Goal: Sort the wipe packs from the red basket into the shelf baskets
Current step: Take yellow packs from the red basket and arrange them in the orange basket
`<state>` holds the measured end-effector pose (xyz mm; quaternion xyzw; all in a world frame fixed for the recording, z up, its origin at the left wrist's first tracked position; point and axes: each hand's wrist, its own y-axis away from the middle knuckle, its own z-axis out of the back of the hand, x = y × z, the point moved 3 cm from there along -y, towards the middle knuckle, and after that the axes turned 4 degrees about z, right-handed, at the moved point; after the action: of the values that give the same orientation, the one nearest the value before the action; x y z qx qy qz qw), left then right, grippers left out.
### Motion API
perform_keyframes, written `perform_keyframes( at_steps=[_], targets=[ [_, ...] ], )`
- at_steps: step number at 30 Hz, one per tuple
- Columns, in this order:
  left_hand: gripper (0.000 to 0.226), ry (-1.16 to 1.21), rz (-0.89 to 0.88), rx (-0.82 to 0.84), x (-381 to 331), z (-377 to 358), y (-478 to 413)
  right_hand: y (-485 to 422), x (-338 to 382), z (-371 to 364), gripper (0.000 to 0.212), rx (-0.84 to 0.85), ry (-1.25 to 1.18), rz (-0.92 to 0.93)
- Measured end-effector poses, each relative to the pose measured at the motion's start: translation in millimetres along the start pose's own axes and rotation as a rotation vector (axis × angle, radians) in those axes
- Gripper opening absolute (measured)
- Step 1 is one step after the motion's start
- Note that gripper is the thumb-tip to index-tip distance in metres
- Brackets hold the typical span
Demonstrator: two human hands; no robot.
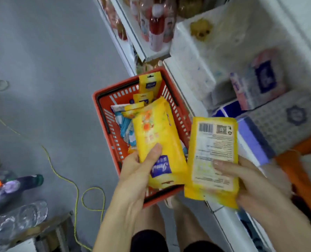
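A red basket (106,113) stands on the grey floor beside the white shelf unit. Inside it lie several yellow wipe packs (147,86) and blue-and-white packs (123,124). My left hand (138,171) grips a yellow wipe pack (154,135) front side up above the basket, thumb on its face. My right hand (249,180) holds a second yellow wipe pack (214,151) with its barcode side up, just right of the basket. White shelf baskets (187,57) sit on the shelf to the right, holding packs.
Pink and blue tissue packs (260,79) and boxed items (287,120) fill the shelf at right. Red-capped bottles (156,28) stand on the upper shelf. A yellow cord (74,184) snakes across the floor. Bottles (14,188) lie at lower left. My bare legs are below.
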<state>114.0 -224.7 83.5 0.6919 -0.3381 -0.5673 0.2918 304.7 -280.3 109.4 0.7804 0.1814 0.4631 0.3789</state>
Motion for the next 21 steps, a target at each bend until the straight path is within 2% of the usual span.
perform_keyframes(
  at_steps=[2, 6, 9, 11, 13, 16, 21],
  targets=[
    [0.042, 0.004, -0.068, 0.095, -28, -17, 35, 31, 8, -10, 0.057, -0.01, -0.107, 0.066],
    [0.043, -0.194, -0.299, 0.259, -66, -35, 88, 95, 22, -23, 0.081, -0.093, -0.211, 0.273],
    [0.043, -0.349, -0.46, 0.327, -79, -41, 123, 144, 22, -33, 0.053, -0.152, -0.287, 0.418],
    [0.036, -0.401, -0.54, 0.361, -80, -43, 150, 173, 15, -48, 0.048, -0.166, -0.34, 0.49],
    [0.032, -0.448, -0.569, 0.416, -74, -43, 177, 201, 3, -65, 0.048, -0.148, -0.395, 0.564],
    [0.033, -0.463, -0.513, 0.536, -60, -42, 214, 239, -15, -81, 0.043, -0.101, -0.488, 0.617],
    [0.037, -0.456, -0.43, 0.705, -35, -54, 270, 306, -44, -70, 0.057, -0.12, -0.626, 0.722]
  ],
)
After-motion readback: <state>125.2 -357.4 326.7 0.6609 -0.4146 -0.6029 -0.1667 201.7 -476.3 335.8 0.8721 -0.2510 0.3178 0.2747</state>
